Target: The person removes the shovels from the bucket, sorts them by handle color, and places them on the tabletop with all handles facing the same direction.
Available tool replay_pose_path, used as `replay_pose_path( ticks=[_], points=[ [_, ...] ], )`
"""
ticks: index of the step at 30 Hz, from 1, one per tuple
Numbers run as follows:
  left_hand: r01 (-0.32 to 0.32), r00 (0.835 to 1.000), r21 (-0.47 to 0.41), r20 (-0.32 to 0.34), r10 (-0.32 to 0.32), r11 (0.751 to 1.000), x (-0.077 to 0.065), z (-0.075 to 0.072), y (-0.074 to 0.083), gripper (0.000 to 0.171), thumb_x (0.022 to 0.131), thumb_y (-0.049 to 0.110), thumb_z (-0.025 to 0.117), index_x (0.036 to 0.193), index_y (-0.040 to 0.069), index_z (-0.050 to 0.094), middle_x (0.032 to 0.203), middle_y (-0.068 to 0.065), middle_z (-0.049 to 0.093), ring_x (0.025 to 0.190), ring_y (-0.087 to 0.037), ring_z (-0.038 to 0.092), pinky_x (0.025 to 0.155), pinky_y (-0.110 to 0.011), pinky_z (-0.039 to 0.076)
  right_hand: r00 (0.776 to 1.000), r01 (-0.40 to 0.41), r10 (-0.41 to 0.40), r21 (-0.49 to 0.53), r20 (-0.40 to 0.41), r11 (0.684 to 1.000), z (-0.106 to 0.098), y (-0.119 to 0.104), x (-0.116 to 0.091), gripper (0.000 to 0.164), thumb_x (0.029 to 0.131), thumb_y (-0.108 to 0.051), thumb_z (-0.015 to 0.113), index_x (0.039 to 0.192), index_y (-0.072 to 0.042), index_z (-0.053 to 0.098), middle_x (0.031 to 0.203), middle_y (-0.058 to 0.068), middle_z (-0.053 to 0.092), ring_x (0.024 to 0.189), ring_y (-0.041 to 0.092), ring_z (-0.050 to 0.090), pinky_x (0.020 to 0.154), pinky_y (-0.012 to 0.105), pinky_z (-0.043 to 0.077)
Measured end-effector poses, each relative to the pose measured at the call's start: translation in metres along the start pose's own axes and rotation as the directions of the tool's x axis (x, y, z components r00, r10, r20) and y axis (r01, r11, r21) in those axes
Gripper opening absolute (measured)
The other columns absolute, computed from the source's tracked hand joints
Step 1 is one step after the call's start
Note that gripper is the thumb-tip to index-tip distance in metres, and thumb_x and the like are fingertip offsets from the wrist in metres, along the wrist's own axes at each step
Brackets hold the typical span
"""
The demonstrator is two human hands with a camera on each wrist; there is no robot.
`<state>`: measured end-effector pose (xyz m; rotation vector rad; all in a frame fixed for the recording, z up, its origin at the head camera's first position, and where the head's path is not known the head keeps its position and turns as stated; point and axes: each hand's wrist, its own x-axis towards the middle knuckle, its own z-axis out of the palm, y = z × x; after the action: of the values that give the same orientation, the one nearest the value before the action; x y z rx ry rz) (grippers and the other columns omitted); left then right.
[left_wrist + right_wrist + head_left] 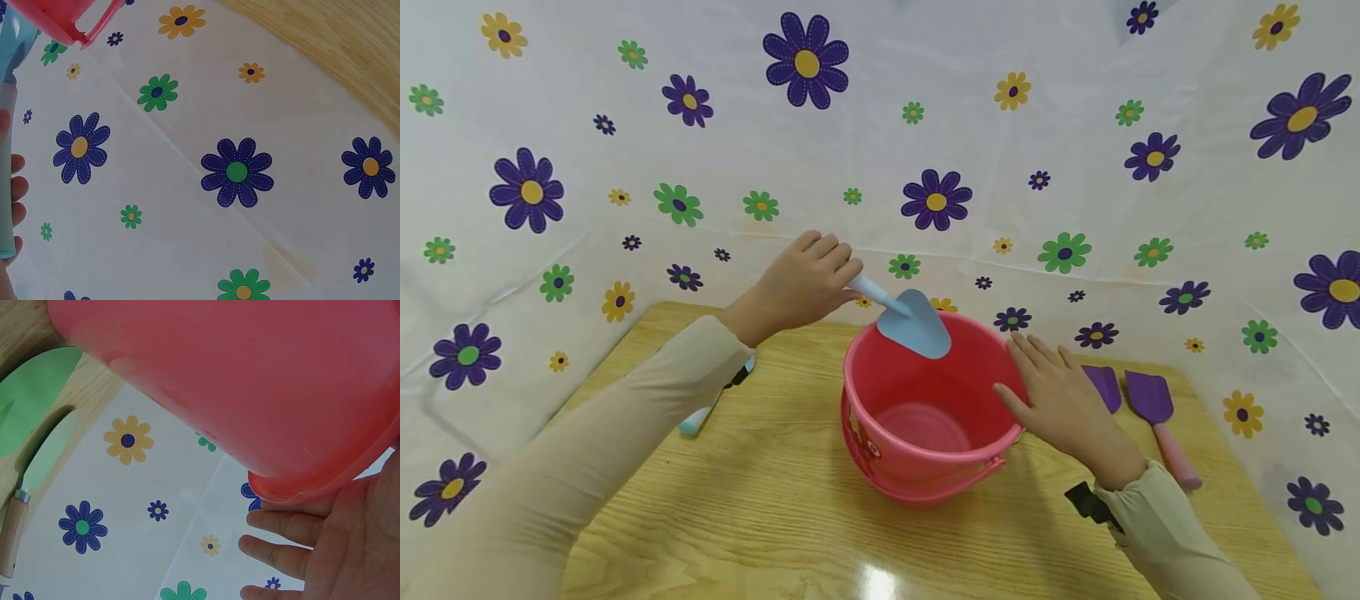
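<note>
In the head view my left hand [805,279] grips the white handle of a light-blue toy spade [917,329]. Its blade points down over the far left part of the rim of a red bucket [917,479]; whether they touch I cannot tell. The left wrist view shows the spade's handle [6,175] with fingers [19,195] curled round it. My right hand [1067,408] has its fingers straight at the bucket's right rim. From the right wrist, that hand [356,537] is seen against the rim, holding nothing. The bucket stands upright, with no contents visible.
Two purple toy shovels lie right of the bucket, one with a pink handle [1176,454]; the other [1103,385] is partly hidden by my right hand. A light-blue-ended tool [696,419] lies under my left forearm. A green disc [37,400] and a wooden-handled knife-like tool [15,531] lie on the table.
</note>
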<state>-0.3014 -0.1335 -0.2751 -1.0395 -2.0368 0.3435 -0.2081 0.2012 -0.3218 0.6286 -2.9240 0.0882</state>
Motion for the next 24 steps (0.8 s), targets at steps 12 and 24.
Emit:
replay_pose_path(
  ticks=[12, 24],
  points=[
    [0.169, 0.985, 0.029, -0.046, -0.167, 0.985, -0.019, 0.004, -0.001, 0.036, 0.082, 0.033, 0.070, 0.104, 0.004, 0.065, 0.088, -0.014, 0.066, 0.079, -0.028, 0.059, 0.075, -0.037, 0.051, 1.000, -0.001, 0.001, 0.004, 0.008, 1.000, -0.002, -0.001, 0.000, 0.067, 0.093, -0.037, 0.051, 0.143, 0.003, 0.033, 0.150, 0.021, 0.033, 0.138, 0.041, 0.029, 0.110, 0.062, 0.023],
    [0.293, 0.956, 0.090, -0.009, -0.293, 0.952, -0.038, 0.008, -0.007, 0.033, 0.083, 0.033, 0.069, 0.102, 0.007, 0.067, 0.088, -0.015, 0.067, 0.078, -0.029, 0.061, 0.073, -0.039, 0.053, 1.000, -0.004, 0.004, 0.008, 0.008, 1.000, -0.001, 0.000, 0.000, 0.067, 0.093, -0.037, 0.050, 0.144, 0.003, 0.032, 0.150, 0.021, 0.032, 0.139, 0.041, 0.028, 0.110, 0.062, 0.023]
  ],
)
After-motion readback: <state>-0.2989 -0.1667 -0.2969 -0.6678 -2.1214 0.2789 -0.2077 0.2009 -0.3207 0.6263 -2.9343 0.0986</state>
